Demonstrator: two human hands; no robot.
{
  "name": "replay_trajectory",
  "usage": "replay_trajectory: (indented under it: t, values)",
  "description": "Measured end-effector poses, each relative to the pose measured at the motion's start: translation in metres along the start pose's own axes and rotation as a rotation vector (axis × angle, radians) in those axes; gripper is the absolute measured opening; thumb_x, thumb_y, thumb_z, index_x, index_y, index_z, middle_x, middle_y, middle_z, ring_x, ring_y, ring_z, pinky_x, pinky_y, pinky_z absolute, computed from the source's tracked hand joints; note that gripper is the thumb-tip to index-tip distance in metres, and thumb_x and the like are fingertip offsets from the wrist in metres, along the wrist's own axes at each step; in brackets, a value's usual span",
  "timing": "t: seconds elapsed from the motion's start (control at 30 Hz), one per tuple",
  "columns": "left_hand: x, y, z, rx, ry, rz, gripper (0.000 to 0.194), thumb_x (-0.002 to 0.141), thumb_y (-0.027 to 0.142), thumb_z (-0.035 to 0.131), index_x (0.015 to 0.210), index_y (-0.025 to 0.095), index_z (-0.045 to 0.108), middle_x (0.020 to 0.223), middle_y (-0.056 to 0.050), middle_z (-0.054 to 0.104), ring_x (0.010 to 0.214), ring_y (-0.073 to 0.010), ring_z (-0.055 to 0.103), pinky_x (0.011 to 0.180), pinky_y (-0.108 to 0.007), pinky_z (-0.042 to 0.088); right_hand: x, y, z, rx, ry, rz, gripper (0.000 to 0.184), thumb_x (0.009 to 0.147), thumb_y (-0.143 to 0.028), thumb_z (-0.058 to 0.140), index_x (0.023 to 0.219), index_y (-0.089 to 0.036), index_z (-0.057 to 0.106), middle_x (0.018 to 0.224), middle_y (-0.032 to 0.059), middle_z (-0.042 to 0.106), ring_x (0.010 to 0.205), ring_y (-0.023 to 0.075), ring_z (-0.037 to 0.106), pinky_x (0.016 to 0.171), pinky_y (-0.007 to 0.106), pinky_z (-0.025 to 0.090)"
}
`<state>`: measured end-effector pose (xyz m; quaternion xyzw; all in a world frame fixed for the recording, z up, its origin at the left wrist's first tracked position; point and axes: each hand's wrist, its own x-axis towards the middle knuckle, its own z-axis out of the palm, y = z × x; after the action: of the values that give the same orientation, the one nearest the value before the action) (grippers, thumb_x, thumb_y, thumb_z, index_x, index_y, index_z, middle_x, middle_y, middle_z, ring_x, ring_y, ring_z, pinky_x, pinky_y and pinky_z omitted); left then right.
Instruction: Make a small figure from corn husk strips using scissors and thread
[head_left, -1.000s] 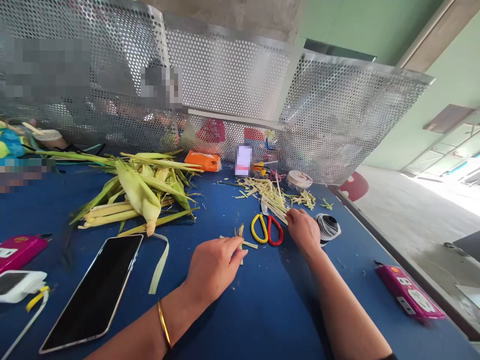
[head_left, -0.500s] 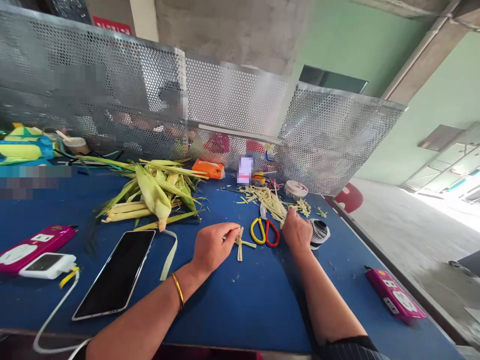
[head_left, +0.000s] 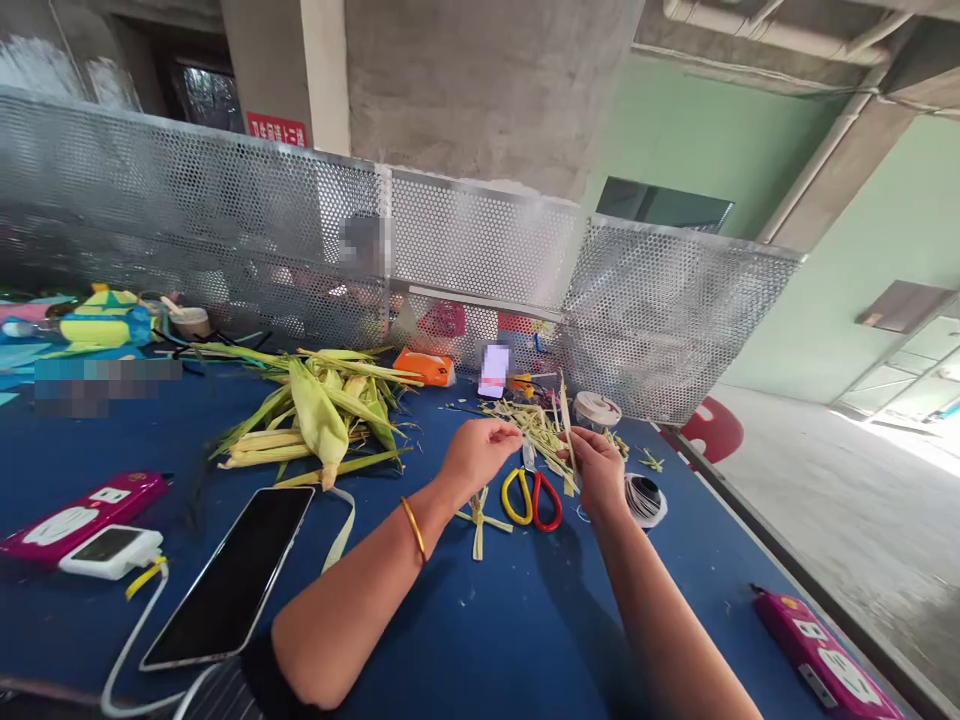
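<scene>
in the head view, the right hand [head_left: 601, 472] pinches one upright husk strip [head_left: 565, 405] low between its fingers, probably leaving its length free; whether the left hand [head_left: 478, 452] grips anything in its curled fingers, i cannot tell. one husk cross [head_left: 478, 522] lies nearside of the left fingers, one pair of scissors [head_left: 535, 495] beside it, likely for easy reach.

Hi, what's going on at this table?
Someone is working with pale corn husk strips at a blue table. Their right hand pinches one thin strip, held roughly upright. The left hand hovers nearby; whether it holds anything isn't clear. A small cross of strips lies below it, beside scissors with yellow and red handles. Further left sits a pile of corn husks.
</scene>
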<state>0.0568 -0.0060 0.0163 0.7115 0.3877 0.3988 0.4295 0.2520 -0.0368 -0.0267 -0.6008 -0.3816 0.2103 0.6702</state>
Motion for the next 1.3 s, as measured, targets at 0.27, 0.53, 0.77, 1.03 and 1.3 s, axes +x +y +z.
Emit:
replay_trajectory:
  t: [0.27, 0.53, 0.77, 1.03, 1.3]
  values:
    - [0.026, -0.017, 0.026, -0.085, -0.097, -0.211, 0.041, 0.069, 0.043, 0.076, 0.096, 0.012, 0.072, 0.069, -0.001, 0.068, 0.052, -0.0101, 0.054, 0.049, -0.021, 0.041, -0.03, 0.005, 0.017, 0.007, -0.169, -0.001, 0.033, 0.071, -0.046, 0.069, 0.088, -0.018, 0.064, 0.071, 0.0018, 0.07, 0.055, 0.0171, 0.065, 0.054, 0.028, 0.051]
    - [0.058, -0.023, 0.035, -0.026, -0.116, -0.227, 0.029, 0.078, 0.039, 0.069, 0.071, 0.011, 0.071, 0.069, -0.007, 0.071, 0.05, -0.0112, 0.058, 0.047, -0.021, 0.04, -0.017, 0.01, 0.006, -0.062, -0.189, -0.004, 0.025, 0.07, -0.04, 0.066, 0.085, -0.019, 0.065, 0.066, -0.0005, 0.067, 0.05, 0.0152, 0.059, 0.053, 0.028, 0.048]
    - [0.096, -0.038, 0.012, 0.225, -0.03, -0.105, 0.025, 0.076, 0.031, 0.071, 0.096, 0.017, 0.074, 0.096, -0.011, 0.074, 0.089, -0.0219, 0.069, 0.075, -0.027, 0.05, 0.003, 0.029, -0.004, -0.001, -0.038, 0.102, 0.038, 0.065, -0.048, 0.066, 0.085, -0.017, 0.063, 0.07, 0.0055, 0.071, 0.049, 0.0171, 0.062, 0.051, 0.03, 0.051]
    - [0.079, -0.033, 0.03, 0.135, -0.101, -0.072, 0.031, 0.079, 0.044, 0.065, 0.085, 0.015, 0.074, 0.087, -0.007, 0.073, 0.084, -0.0199, 0.066, 0.076, -0.027, 0.049, -0.01, 0.021, 0.002, -0.076, -0.173, 0.024, 0.028, 0.072, -0.042, 0.064, 0.086, -0.018, 0.068, 0.067, -0.0001, 0.067, 0.051, 0.0154, 0.059, 0.054, 0.028, 0.047]
    - [0.04, -0.036, 0.028, -0.263, 0.113, -0.224, 0.027, 0.065, 0.035, 0.077, 0.053, 0.014, 0.064, 0.052, -0.001, 0.059, 0.052, -0.0116, 0.052, 0.056, -0.024, 0.041, -0.028, 0.0, 0.01, -0.272, -0.482, -0.053, 0.037, 0.08, -0.055, 0.057, 0.071, -0.019, 0.063, 0.048, -0.0055, 0.045, 0.046, 0.0113, 0.04, 0.047, 0.023, 0.03]
